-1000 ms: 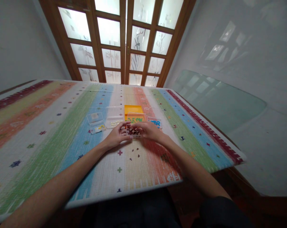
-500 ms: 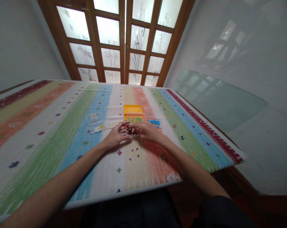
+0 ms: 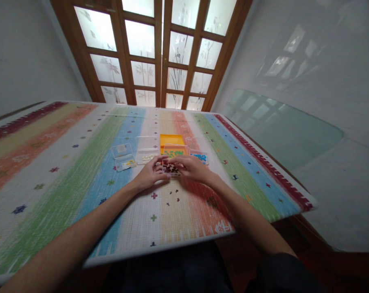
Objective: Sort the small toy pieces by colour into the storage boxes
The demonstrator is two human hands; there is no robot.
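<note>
A small clear plastic box holding dark brown pieces is between my hands, near the middle of the table. My left hand curls around its left side, with the thumb low at the front corner. On the opposite side, my right hand grips the box's right edge, its fingers reaching over the top and partly covering the pieces. Several loose brown bits lie on the cloth in front of the box.
Behind my hands stand an orange tray, a clear box with green pieces, one with blue pieces and one with pale pieces. An open clear case with yellow bits lies left. A striped cloth covers the table.
Both hands stay around the box, with the right fingers shifted slightly. The whole view has moved a little; the loose brown bits lie as before.
</note>
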